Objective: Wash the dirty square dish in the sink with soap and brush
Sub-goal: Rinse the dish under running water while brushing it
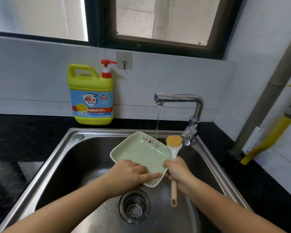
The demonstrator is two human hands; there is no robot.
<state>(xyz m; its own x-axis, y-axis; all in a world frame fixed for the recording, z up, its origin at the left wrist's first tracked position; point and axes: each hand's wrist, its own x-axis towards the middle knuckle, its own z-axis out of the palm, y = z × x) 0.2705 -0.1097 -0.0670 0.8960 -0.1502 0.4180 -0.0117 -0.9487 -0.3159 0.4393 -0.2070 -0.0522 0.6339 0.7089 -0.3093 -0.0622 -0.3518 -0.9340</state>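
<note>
A pale green square dish (138, 153) with a small flower pattern is held tilted over the steel sink (57, 158). A thin stream of water from the chrome tap (180, 98) lands on its far corner. My left hand (129, 175) lies on the dish's near edge, fingers spread across the inside. My right hand (178, 172) grips the dish's right corner together with a brush (174, 143), whose yellow bristles point up beside the dish and whose beige handle hangs below the hand.
A yellow-green soap bottle (91, 95) with a red pump stands on the black counter (15, 132) behind the sink's left side. The drain strainer (134, 206) sits below the dish. A yellow pipe (269, 140) runs along the right wall.
</note>
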